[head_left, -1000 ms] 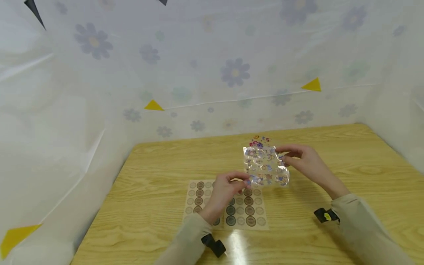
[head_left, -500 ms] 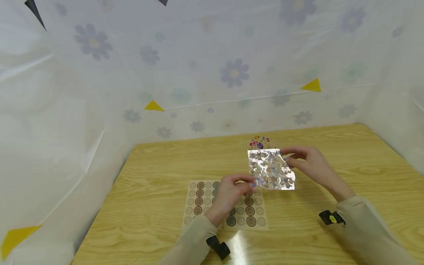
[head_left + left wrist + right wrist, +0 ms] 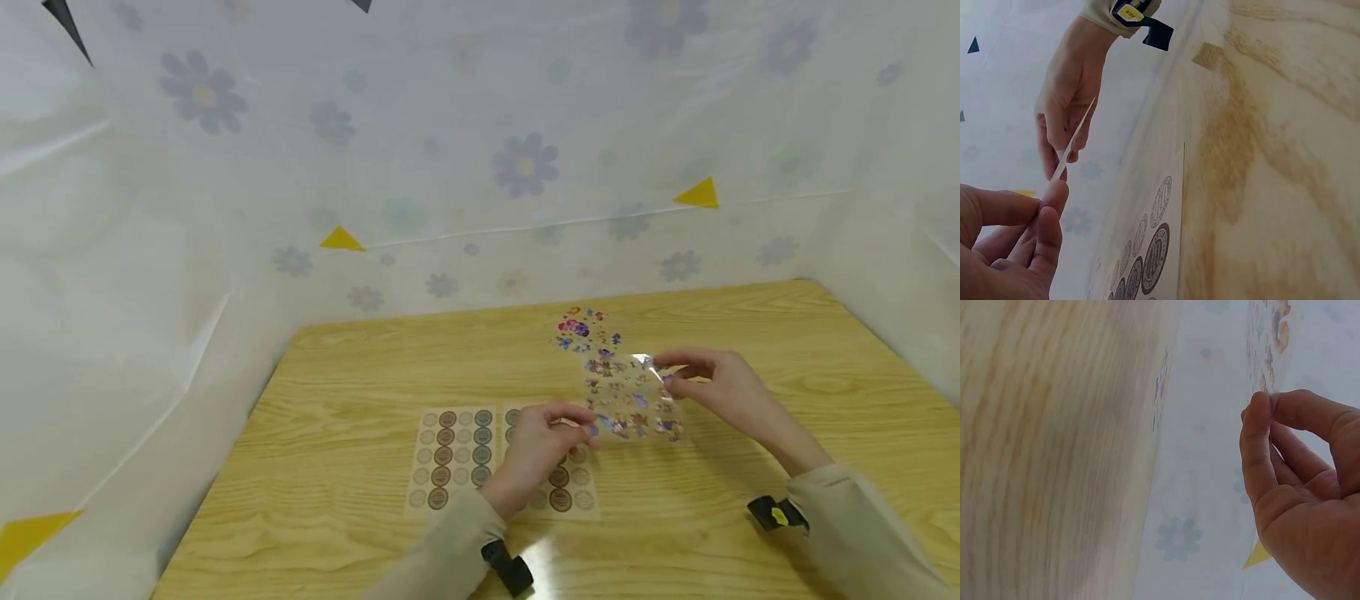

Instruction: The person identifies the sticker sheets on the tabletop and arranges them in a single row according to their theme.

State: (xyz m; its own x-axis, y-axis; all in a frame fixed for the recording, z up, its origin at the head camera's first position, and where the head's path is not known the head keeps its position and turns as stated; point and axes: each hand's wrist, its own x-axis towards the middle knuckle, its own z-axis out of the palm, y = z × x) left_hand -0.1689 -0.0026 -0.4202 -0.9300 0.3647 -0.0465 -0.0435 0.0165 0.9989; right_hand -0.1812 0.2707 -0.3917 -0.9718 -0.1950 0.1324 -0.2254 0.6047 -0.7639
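Clear plastic with little pictures makes up the sheet (image 3: 639,401) I am watching, held up off the table (image 3: 337,375). From far off, I see the left hand (image 3: 542,446) pinch it by the near left corner and the right hand (image 3: 723,390) pinch it close to the far right corner. I think what matters is this slant: it goes away and to the right from the left fingers. It looks almost square, so I can't pick a long side. Neither hand is nearer, as both touch it.
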